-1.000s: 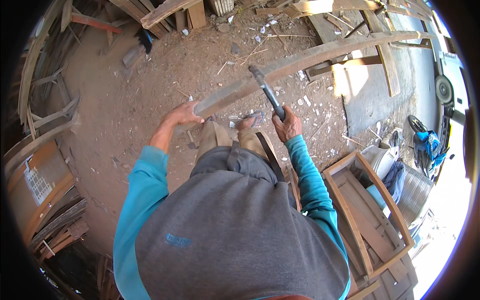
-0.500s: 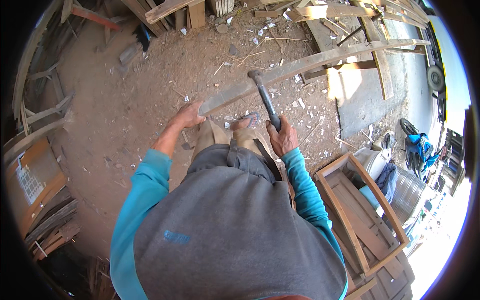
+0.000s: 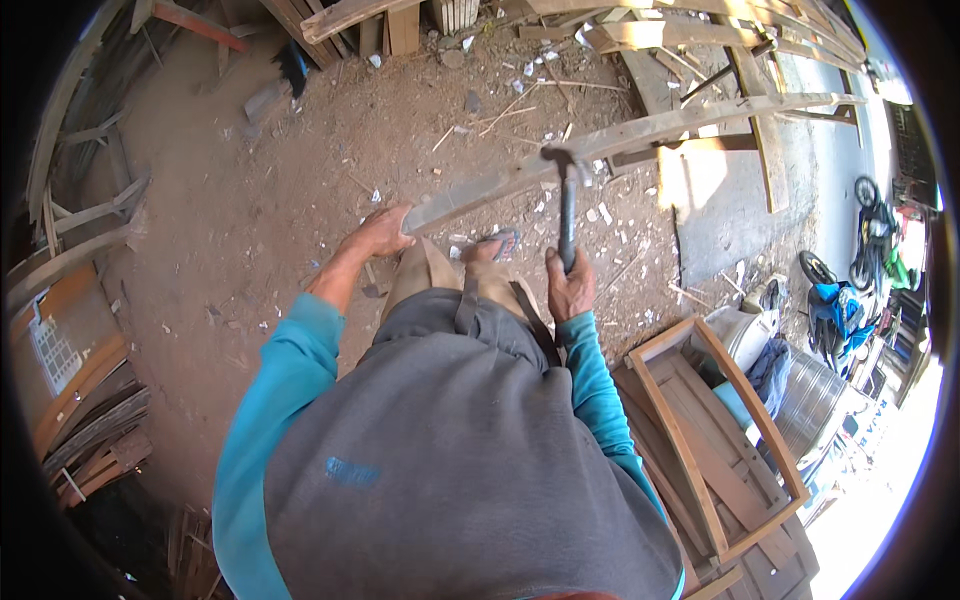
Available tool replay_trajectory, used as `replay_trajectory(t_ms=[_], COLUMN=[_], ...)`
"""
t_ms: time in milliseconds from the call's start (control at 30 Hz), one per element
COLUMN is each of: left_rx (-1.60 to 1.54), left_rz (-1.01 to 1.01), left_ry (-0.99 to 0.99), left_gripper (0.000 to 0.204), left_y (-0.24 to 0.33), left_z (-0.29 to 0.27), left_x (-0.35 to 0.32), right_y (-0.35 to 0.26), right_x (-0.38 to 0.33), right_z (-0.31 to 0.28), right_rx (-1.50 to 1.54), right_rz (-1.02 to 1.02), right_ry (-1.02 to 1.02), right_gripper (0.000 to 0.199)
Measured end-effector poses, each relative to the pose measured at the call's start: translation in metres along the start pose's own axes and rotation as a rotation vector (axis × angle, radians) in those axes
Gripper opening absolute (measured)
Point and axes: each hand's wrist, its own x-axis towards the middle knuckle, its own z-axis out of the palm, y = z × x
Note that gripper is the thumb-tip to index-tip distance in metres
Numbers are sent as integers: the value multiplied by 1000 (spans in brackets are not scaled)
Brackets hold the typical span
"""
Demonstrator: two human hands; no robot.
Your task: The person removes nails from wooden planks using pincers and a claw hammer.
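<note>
My left hand [image 3: 382, 232] is closed around the near end of a long wooden beam [image 3: 470, 192]. The beam runs away to the far right, where it lies across other timber. In my right hand [image 3: 571, 288] is a claw hammer [image 3: 567, 212], gripped low on its dark handle. Its head points away from me, beside the beam's right-hand side; whether it touches the wood I cannot tell. My sandalled foot [image 3: 492, 245] shows on the ground between my hands.
Stacked planks [image 3: 745, 110] fill the far right. A wooden frame [image 3: 690, 450] leans over boards at my right, near a metal drum [image 3: 808, 392]. Motorcycles [image 3: 830, 310] stand farther right. Boards and a panel [image 3: 75, 350] lie at my left. Wood chips litter the dirt floor [image 3: 250, 220].
The hammer has swung to the right and now stands more upright in view, with my right hand slightly lower. My left hand keeps its hold on the beam. A motorcycle shows at far right.
</note>
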Motion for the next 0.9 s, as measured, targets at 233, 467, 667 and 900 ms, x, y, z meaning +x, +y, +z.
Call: replay_trajectory(t_ms=[233, 467, 667, 900], left_rx=[-52, -31, 70, 247], left_rz=[-68, -122, -188, -125], left_ry=[11, 86, 178, 4], left_gripper=[63, 58, 58, 73], left_y=[10, 31, 23, 89], left_z=[3, 13, 28, -41], left_x=[-10, -5, -10, 34], right_y=[24, 130, 197, 208], right_x=[11, -28, -48, -13], right_z=[-45, -68, -81, -122], right_rx=[49, -38, 10, 317], right_rz=[58, 191, 299, 421], right_ry=[157, 161, 189, 282], right_gripper=[33, 49, 49, 41])
